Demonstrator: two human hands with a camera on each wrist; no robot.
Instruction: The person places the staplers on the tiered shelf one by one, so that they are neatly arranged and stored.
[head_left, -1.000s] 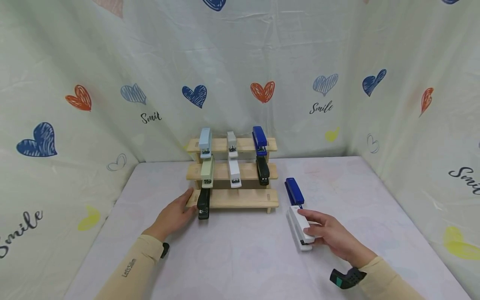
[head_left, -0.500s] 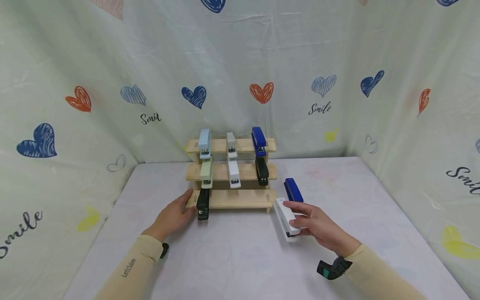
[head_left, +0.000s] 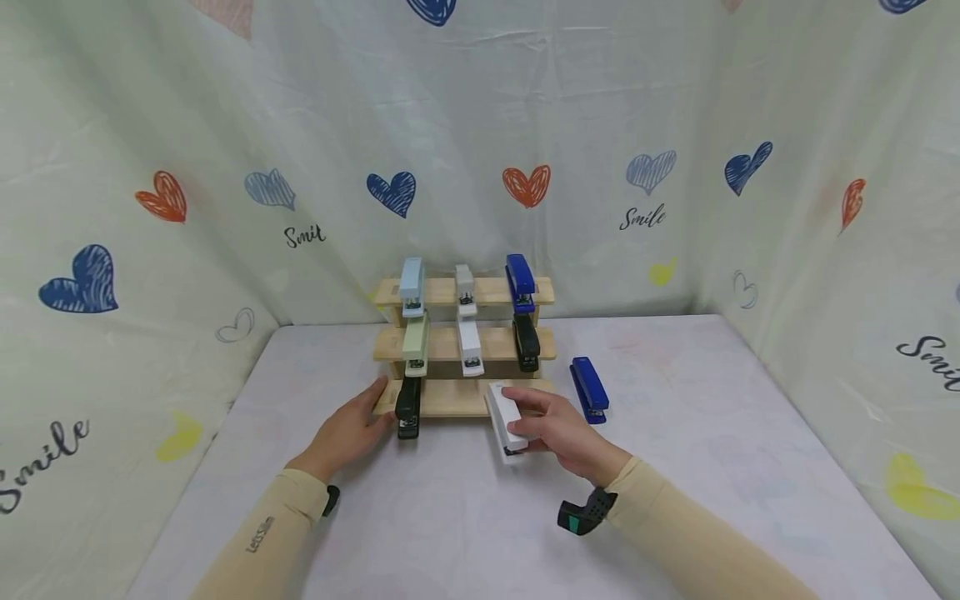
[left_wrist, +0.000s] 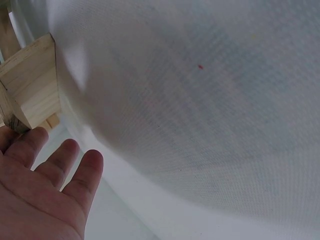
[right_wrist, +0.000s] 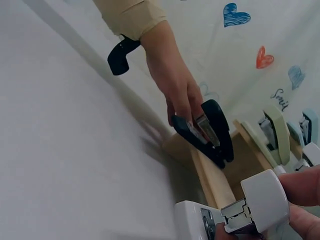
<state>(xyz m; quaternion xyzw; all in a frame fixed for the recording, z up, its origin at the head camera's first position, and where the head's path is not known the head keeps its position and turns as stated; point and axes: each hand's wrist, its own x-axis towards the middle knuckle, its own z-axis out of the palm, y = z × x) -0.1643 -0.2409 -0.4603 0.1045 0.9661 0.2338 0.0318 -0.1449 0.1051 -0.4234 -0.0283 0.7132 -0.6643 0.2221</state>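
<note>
My right hand [head_left: 566,433] grips a white stapler [head_left: 504,414] between thumb and fingers, in front of the lowest shelf's right half. In the right wrist view, that stapler [right_wrist: 265,200] has its jaws facing the camera. My left hand [head_left: 345,433] holds the left end of the tiered wooden rack [head_left: 457,398] at its bottom board. In the left wrist view, the index fingertip meets the board's corner, while the other fingers [left_wrist: 85,180] extend past it. Beside the left thumb, a black stapler [head_left: 408,404] stands on the bottom shelf.
Light blue [head_left: 412,283], grey [head_left: 465,287] and blue [head_left: 520,279] staplers line the top shelf. Pale green [head_left: 416,342], white [head_left: 470,346] and black [head_left: 527,342] ones fill the middle. Another blue stapler [head_left: 589,387] lies on the table right of the rack. A patterned curtain [head_left: 465,100] hangs behind.
My right hand has carried the white stapler leftward from the table beside the rack to the front of the bottom shelf, uncovering more of the loose blue stapler. My left hand stays put.
</note>
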